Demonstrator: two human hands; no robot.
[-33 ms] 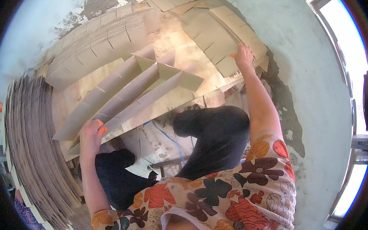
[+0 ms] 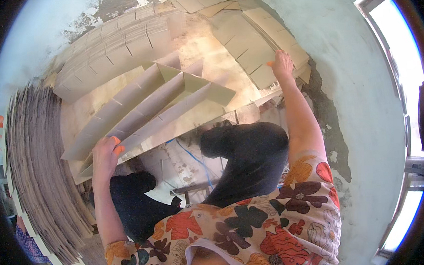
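My left hand (image 2: 105,153), with orange covers on its fingertips, is closed on the near end of a cardboard divider (image 2: 147,103). Its long slotted strips stand on edge, side by side, and fit into a crosspiece (image 2: 222,93) at the far end. Over at the right, my right hand (image 2: 283,66) reaches to a pile of flat slotted cardboard pieces (image 2: 239,41). An orange-covered thumb stands apart from the other fingers, which curl at the edges of the pieces and are partly hidden.
The pale work surface (image 2: 201,38) carries rows of upright slotted strips (image 2: 109,51) at the back left. A tall stack of cardboard sheets (image 2: 41,173) stands at my left. A peeling wall (image 2: 362,102) rises on the right. A blue cord (image 2: 194,158) hangs between my knees.
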